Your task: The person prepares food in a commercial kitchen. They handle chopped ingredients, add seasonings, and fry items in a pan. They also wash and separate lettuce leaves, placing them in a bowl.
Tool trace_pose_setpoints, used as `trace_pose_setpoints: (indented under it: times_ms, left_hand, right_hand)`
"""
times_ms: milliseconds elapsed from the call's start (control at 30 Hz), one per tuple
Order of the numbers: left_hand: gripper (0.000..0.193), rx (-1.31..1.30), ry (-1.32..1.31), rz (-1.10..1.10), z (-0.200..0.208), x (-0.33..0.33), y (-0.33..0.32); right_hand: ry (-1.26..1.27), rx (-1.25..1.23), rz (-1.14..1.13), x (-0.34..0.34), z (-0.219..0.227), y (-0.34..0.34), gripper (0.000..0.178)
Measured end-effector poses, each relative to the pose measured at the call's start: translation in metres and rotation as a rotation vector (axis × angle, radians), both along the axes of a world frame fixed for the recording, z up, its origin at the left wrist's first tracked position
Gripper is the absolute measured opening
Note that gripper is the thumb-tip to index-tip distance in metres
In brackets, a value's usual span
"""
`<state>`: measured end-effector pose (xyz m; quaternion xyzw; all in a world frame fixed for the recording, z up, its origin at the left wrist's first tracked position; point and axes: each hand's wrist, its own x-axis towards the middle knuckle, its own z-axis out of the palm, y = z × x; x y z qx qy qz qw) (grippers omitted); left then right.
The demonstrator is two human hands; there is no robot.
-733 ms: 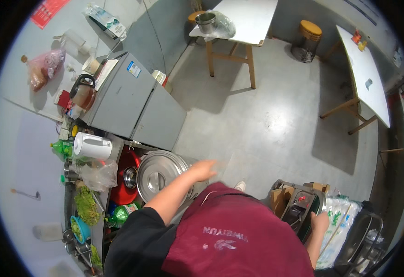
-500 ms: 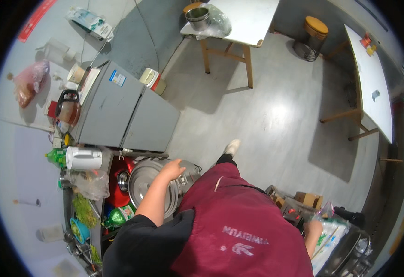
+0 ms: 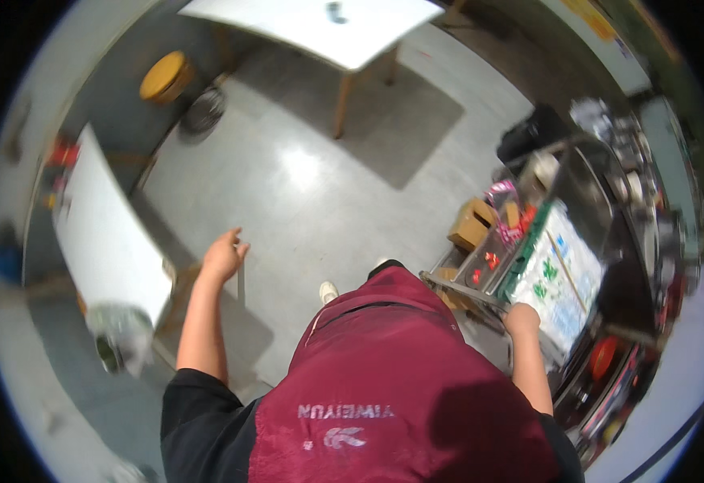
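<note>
My left hand [image 3: 225, 253] is held out over the grey floor with its fingers apart, holding nothing. It is nearest to the white table [image 3: 106, 229] at the left. My right hand [image 3: 522, 319] looks curled closed at the near corner of a metal rack [image 3: 468, 294]; its fingertips are hidden, so what they hold, if anything, does not show. Just beyond that hand, a white plastic bag [image 3: 557, 278] with green and blue print lies on the rack, with a thin stick [image 3: 567, 272] across it. A cardboard box [image 3: 472, 224] and small red packets [image 3: 492, 261] sit beside it.
Ahead stands another white table [image 3: 311, 28] on wooden legs. A round yellow stool [image 3: 166, 76] is at the far left. On the left table's near end are a clear plastic bag and a metal pot [image 3: 109, 354]. A black bag [image 3: 533, 133] rests past the rack.
My view has turned right: the fridge and big metal pot have gone out of sight, and the rack shows more fully. My left hand has left the pot's side and hangs over the floor.
</note>
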<state>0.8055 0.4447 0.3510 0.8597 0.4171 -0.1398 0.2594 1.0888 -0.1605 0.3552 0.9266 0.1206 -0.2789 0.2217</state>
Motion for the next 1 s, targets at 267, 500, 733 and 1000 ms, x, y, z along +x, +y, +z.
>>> trace_pose_setpoints:
  times_ms: [267, 500, 733, 1000]
  left_hand:
    - [0.043, -0.132, -0.096, -0.276, -0.01, 0.296, 0.015]
    - [0.046, -0.625, -0.075, -0.727, -0.032, 0.435, -0.067]
    - [0.046, -0.393, -0.275, -0.463, -0.073, 0.575, 0.0]
    - [0.046, -0.54, -0.174, -0.63, -0.166, 0.821, -0.008]
  right_hand:
    - [-0.103, 0.679, -0.341, 0.053, -0.022, 0.102, 0.027]
    - [-0.104, 0.798, -0.323, 0.192, -0.02, 0.146, 0.036]
    - [0.123, 0.715, -0.398, 0.332, -0.046, 0.157, 0.041]
    - [0.352, 0.599, -0.664, 0.481, -0.182, 0.166, 0.036]
